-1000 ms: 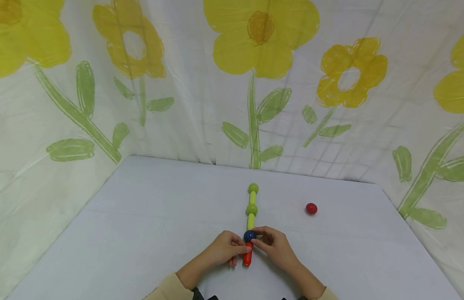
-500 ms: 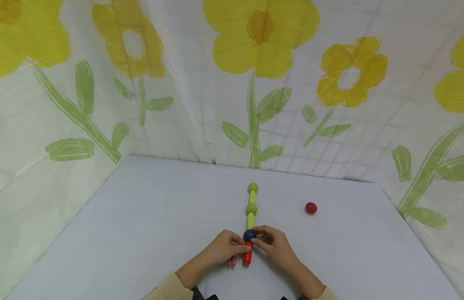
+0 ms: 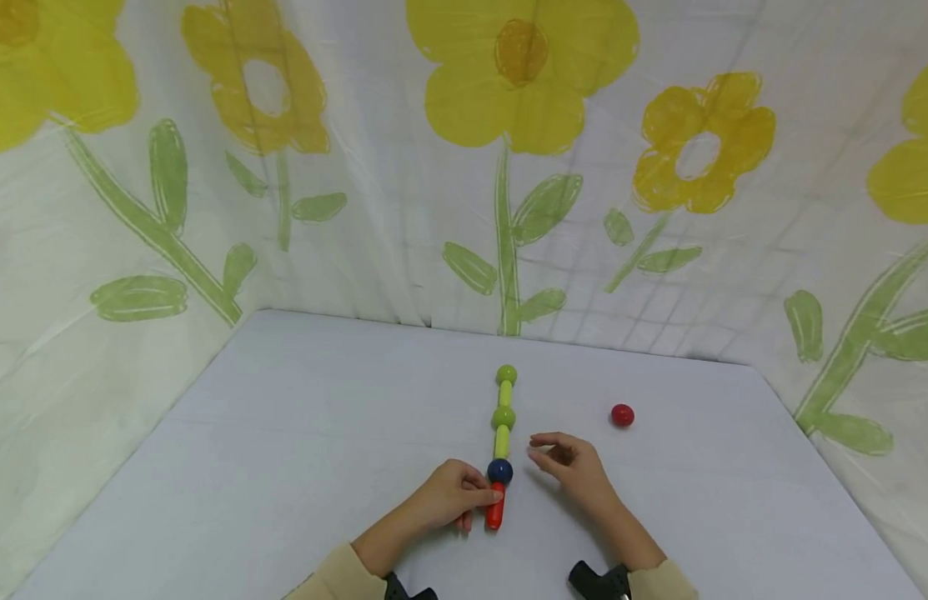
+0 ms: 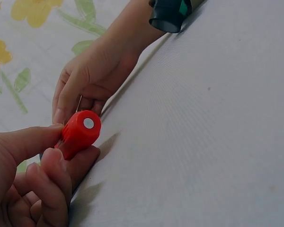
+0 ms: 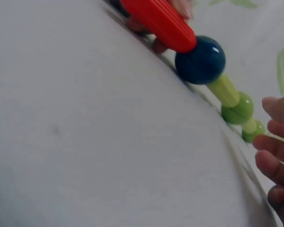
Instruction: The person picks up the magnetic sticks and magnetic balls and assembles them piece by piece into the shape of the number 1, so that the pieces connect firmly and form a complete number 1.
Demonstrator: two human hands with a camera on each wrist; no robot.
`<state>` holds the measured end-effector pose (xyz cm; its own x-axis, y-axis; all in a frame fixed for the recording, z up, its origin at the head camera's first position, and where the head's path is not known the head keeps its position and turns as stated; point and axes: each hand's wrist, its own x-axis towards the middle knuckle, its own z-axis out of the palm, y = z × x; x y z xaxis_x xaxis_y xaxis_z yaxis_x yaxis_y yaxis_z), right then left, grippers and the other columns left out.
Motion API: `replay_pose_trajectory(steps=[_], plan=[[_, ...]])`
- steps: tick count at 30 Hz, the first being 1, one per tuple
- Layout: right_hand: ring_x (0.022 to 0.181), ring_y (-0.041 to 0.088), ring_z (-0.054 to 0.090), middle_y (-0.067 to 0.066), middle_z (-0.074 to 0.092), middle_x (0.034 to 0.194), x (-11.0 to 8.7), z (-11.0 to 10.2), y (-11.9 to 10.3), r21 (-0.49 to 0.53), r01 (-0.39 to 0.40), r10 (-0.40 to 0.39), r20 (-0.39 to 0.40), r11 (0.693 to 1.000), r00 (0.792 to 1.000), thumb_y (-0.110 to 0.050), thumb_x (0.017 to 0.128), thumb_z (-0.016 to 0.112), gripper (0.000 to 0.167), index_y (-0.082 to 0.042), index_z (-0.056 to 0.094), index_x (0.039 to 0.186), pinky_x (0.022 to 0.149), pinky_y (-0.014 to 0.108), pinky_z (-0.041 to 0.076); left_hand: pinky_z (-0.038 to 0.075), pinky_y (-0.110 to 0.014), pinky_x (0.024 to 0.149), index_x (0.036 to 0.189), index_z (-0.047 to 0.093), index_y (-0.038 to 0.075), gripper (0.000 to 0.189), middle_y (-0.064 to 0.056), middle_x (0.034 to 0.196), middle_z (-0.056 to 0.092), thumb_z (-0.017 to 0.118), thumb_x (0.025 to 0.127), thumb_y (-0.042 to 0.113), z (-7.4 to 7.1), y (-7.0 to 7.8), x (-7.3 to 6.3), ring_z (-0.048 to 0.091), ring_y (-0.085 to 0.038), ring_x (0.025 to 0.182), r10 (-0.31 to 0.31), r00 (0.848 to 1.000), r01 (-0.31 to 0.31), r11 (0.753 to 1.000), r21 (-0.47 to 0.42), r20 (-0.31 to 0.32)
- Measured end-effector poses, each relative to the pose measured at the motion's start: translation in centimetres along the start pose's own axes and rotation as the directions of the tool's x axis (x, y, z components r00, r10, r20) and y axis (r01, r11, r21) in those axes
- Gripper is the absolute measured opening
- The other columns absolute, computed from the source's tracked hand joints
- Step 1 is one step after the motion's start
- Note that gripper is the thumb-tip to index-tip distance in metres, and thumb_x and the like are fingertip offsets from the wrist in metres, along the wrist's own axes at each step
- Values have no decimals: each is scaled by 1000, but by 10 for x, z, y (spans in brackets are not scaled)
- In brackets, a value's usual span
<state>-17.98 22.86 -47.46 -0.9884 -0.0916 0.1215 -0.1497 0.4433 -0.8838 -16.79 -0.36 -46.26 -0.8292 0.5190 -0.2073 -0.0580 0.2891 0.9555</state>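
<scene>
A chain of magnetic rods and balls runs away from me along the table. Its near end is a red rod [image 3: 495, 512], pinched between the thumb and fingers of my left hand [image 3: 452, 495]; a pale round disc shows in that rod's end in the left wrist view. Touching the red rod is a dark blue ball [image 3: 500, 472], then a yellow-green rod [image 3: 502, 442], a green ball [image 3: 504, 417], another yellow-green rod [image 3: 505, 392] and a green ball [image 3: 506, 375] at the far end. My right hand [image 3: 579, 471] holds nothing, its fingers loosely bent, to the right of the chain.
A red ball [image 3: 623, 415] lies apart on the white table [image 3: 321, 433], right of the chain. Behind the table hangs a cloth [image 3: 373, 250] painted with yellow flowers. Dark wrist devices sit near both sleeves.
My right hand has let go of the blue ball and moved away to the right. The left hand keeps its pinch on the red rod, and the chain stays in place.
</scene>
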Motion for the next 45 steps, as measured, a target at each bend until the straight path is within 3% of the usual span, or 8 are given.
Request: replay_pose_trajectory(steps=[6,15,22,31,36,39,41,45], plan=[[60,10,52,10,66,78,9,-16,9,4,-75,75,-162,997,984,-7,87,73,24,3,70,109,55,20,39,35,-16,40,88,69,1,16,2,54,55,70,90,17,-1,0,0,45,-5,38,-13,1000,13,1000,-1,-2],[54,6,49,7,61,63,14,-32,19,-51,6,-21,-301,999,954,-7,84,76,22,2,72,104,48,20,37,35,-16,40,90,67,0,17,1,54,55,71,90,17,0,1,-1,45,-5,38,-39,999,39,999,-3,-11],[51,7,44,5,52,58,17,-46,21,-97,-48,6,-391,994,920,-6,85,75,25,1,71,108,47,21,35,35,-16,40,90,68,0,18,1,55,56,71,90,17,-1,2,-1,45,-5,39,-23,1000,23,1000,-1,-8],[53,4,49,10,60,78,16,-62,29,0,-27,23,-519,1000,854,-2,86,73,29,4,69,114,47,17,38,35,-16,40,89,68,0,17,1,56,57,71,90,16,0,1,-1,45,-5,38,-15,1000,15,1000,-13,-4],[52,3,51,2,60,64,15,-75,34,84,-113,141,-594,990,792,-11,90,71,34,1,66,121,48,16,38,35,-16,39,89,68,0,16,1,55,56,71,90,16,0,0,-1,45,-5,38,-15,1000,15,1000,-22,-3],[53,1,52,-9,61,69,15,-80,36,133,-167,214,-614,977,760,-17,91,70,37,3,64,122,51,15,40,35,-16,40,89,68,0,17,2,55,56,71,90,17,0,0,-1,45,-5,38,-15,1000,15,1000,-21,0],[54,0,53,-8,62,76,15,-81,38,153,-202,253,-606,967,754,-22,92,70,41,3,63,123,52,15,40,35,-16,40,89,68,0,17,2,55,56,71,90,17,-1,1,-2,45,-5,38,-13,1000,13,1000,-17,1],[58,0,53,7,63,102,17,-81,42,143,-269,302,-568,952,765,-30,94,66,48,2,59,128,57,16,40,35,-16,40,90,68,0,17,2,55,56,71,90,17,-1,1,-2,45,-5,38,-11,1000,11,1000,-16,0]])
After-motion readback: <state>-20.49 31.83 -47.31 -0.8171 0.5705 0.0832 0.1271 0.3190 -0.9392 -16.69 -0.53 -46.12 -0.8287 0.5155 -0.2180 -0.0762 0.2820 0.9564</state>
